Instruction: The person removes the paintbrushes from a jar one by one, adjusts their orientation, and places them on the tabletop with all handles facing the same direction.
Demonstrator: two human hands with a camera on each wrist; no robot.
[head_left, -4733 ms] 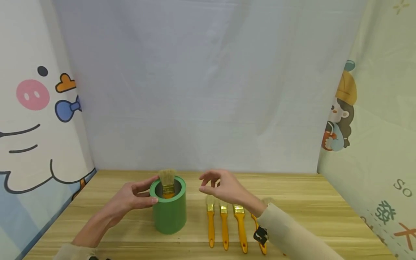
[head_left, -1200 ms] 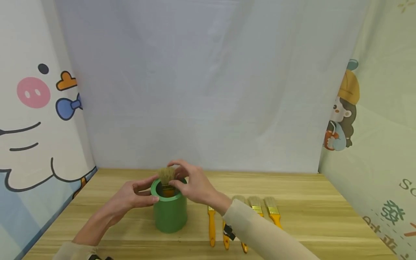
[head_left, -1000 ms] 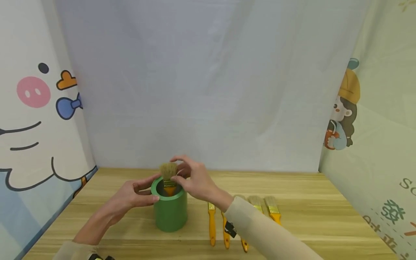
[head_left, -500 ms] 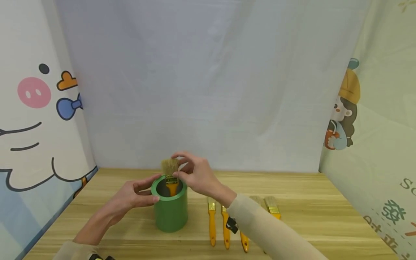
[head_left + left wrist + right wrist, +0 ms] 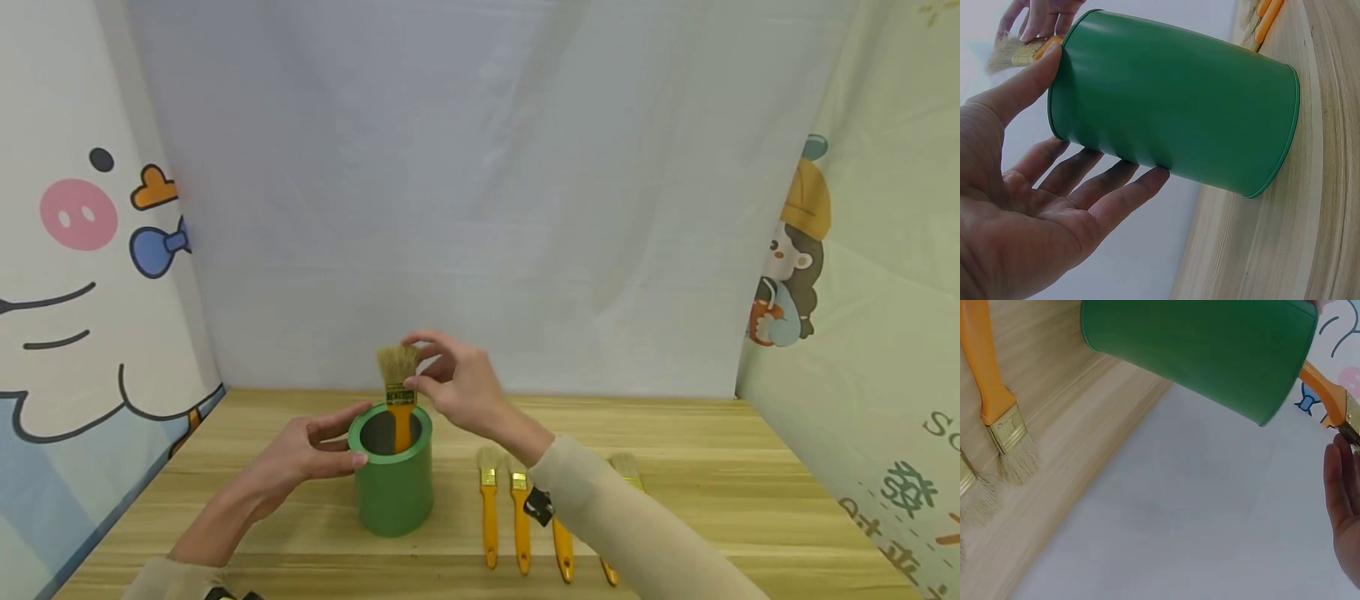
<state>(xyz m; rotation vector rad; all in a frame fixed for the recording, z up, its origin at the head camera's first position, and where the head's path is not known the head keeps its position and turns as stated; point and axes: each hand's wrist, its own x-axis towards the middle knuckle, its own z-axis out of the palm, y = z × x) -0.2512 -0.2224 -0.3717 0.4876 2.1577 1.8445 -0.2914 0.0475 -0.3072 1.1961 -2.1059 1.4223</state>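
A green can [image 5: 393, 496] stands upright on the wooden table, its top uncovered. My left hand [image 5: 300, 450] holds it by the upper left side; in the left wrist view, the thumb lies near the rim and the fingers along the wall. With thumb and fingers, my right hand [image 5: 467, 387] pinches a paintbrush [image 5: 400, 393] at its metal ferrule. Pale bristles point up above the can, and the lower end of the orange handle is hidden inside. The right wrist view also shows this paintbrush [image 5: 1329, 394] sticking out of the can's mouth.
Several more paintbrushes lie in a row right of the can, including one nearest the can [image 5: 489, 508] and its neighbour [image 5: 521, 525]. My right sleeve [image 5: 622, 521] partly covers the others. A pale cloth backdrop [image 5: 480, 208] rises behind the table [image 5: 697, 492].
Earlier, my right hand was apart, right of the can, with the brush deep inside. It then took hold of the brush and has raised it steadily. My left hand stays on the can.
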